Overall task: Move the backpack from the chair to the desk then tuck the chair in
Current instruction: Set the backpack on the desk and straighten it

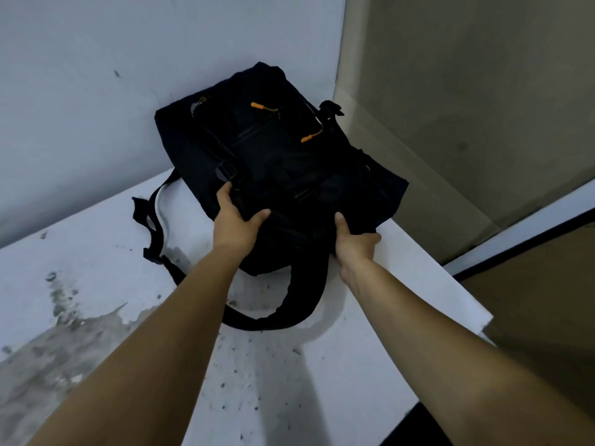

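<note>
Backpack (pixel 277 162) lies on the white desk (pixel 96 284), leaning into the wall corner. Left hand (pixel 236 220) and right hand (pixel 352 241) clutch its near end, apparently pinching the fabric.

black backpack (pixel 273 162) flat on desk (pixel 289 365)

one head view, looking forward and down

it is facing a desk (pixel 96 284) corner by the wall (pixel 80 91), sitting close above.
</note>
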